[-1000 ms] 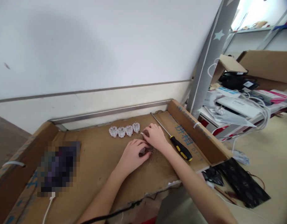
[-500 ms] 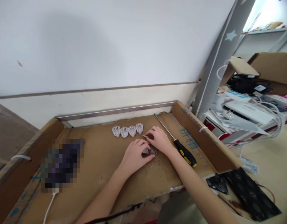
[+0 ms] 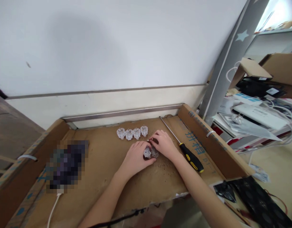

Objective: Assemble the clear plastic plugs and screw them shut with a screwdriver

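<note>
Near the middle of the cardboard tray, my left hand [image 3: 139, 158] curls its thumb and fingers round a clear and white plug piece [image 3: 147, 153]. My right hand [image 3: 162, 143] bends over from the right, its fingertips pinched at a small part above that piece; the part is too small to name. Several clear plug pieces [image 3: 136, 133] with metal pins up stand in a row just behind my hands. A screwdriver [image 3: 191, 157] with a black and yellow handle lies right of my right hand, its shaft pointing to the back.
The tray has raised cardboard sides [image 3: 214, 142]. A pixelated dark object [image 3: 68, 166] with a white cable lies at the left. Behind stands a white wall panel [image 3: 112, 47]. Beyond a grey post [image 3: 222, 63], a cluttered shelf holds papers, cables and boxes. Black packaging [image 3: 262, 201] sits at the lower right.
The view has shifted slightly, so the scene sits a little further right. The plug piece in my left hand shows more plainly, with its white face turned up.
</note>
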`<state>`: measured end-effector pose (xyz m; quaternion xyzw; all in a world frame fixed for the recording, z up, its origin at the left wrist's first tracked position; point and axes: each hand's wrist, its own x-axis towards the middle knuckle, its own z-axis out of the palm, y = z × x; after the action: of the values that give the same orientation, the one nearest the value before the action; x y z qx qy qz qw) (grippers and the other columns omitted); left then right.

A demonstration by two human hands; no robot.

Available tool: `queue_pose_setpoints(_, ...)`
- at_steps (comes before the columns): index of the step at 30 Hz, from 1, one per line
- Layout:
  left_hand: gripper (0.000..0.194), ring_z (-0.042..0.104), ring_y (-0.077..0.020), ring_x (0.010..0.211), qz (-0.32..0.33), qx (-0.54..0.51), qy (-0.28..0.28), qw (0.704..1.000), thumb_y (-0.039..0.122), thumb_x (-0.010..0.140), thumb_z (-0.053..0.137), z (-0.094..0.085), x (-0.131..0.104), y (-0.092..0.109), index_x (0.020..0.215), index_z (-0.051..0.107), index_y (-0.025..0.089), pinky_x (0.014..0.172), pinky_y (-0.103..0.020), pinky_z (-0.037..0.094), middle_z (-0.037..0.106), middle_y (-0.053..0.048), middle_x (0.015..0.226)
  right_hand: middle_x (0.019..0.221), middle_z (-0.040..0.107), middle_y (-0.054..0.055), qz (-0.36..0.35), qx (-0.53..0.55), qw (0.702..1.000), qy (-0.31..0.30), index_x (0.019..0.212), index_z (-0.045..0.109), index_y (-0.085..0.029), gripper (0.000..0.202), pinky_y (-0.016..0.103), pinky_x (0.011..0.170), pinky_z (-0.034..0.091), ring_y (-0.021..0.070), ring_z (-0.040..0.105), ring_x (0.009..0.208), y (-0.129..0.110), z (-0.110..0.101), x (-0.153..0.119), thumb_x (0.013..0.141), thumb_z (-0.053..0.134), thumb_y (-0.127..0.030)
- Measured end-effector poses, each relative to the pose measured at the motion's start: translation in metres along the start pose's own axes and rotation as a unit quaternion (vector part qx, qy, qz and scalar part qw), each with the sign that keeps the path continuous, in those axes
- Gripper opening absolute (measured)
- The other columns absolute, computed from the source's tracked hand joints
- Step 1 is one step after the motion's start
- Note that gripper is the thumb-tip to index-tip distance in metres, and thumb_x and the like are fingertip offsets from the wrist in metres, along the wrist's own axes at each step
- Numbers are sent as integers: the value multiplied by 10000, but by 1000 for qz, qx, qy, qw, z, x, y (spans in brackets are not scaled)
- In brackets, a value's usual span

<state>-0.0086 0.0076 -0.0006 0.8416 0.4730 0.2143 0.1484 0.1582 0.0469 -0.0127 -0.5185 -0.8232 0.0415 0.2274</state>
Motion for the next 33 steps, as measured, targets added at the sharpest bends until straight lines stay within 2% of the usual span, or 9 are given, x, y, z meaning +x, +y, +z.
queue_pose_setpoints(4,454,533,-258,1040,-10,-6,9,1000,442,705,697,-10,0,-3,1081,550,236,905,-396,411,613,-33,1108,999,592,49,7,10,1000,14,987,584,-136,225,362,831,487,149,567,932,4,-1,1,884,516,-325)
queue_pose_setpoints(6,385,545,-247,1032,-35,-1,37,999,446,764,634,-19,0,-9,1088,562,249,901,-385,417,624,-25,1101,1006,589,51,17,12,999,24,993,581,-137,230,361,832,486,150,565,936,7,-1,1,885,514,-329)
queue_pose_setpoints(10,202,558,-230,1003,-118,38,125,984,268,852,484,-32,-3,-25,1015,601,239,871,-371,434,636,-24,1069,998,589,51,35,4,999,36,969,587,-141,237,367,840,480,151,561,936,11,-1,-1,879,520,-350)
queue_pose_setpoints(14,199,544,-225,1033,-101,51,81,990,213,816,506,-31,-5,-30,966,628,259,899,-372,422,632,-2,1080,994,589,50,45,-5,998,46,961,588,-143,241,364,840,477,149,559,931,12,3,-4,878,520,-359)
queue_pose_setpoints(22,182,566,-232,935,-150,92,43,984,378,815,564,-33,-6,-26,927,659,269,778,-341,441,661,-3,947,923,593,31,68,-20,990,124,946,606,-171,199,338,816,447,152,549,901,4,-5,-6,860,535,-336)
queue_pose_setpoints(25,170,577,-219,916,-150,90,29,984,348,842,532,-32,-6,-27,914,663,267,735,-317,439,665,1,932,1009,588,54,123,-43,968,215,1015,611,-227,200,346,837,395,190,525,975,-13,-21,-39,863,506,-302)
queue_pose_setpoints(28,161,591,-211,902,-146,90,28,985,295,851,512,-31,-6,-27,893,664,262,718,-306,439,671,3,922,1094,563,101,189,-81,933,294,1073,595,-210,276,409,874,348,246,508,1020,-22,-31,-95,853,507,-352)
queue_pose_setpoints(31,151,613,-199,868,-146,65,33,987,267,844,513,-30,-7,-27,890,658,268,701,-298,448,683,15,900,1176,538,134,268,-194,903,274,1204,540,-189,483,433,830,370,309,500,1070,-12,-29,-147,847,446,-500)
queue_pose_setpoints(33,147,629,-190,839,-158,33,46,986,266,838,522,-30,-7,-28,913,648,272,700,-297,460,692,25,881,1077,592,119,295,-210,901,240,1220,528,-187,518,439,775,385,308,537,990,1,-26,-168,861,388,-534)
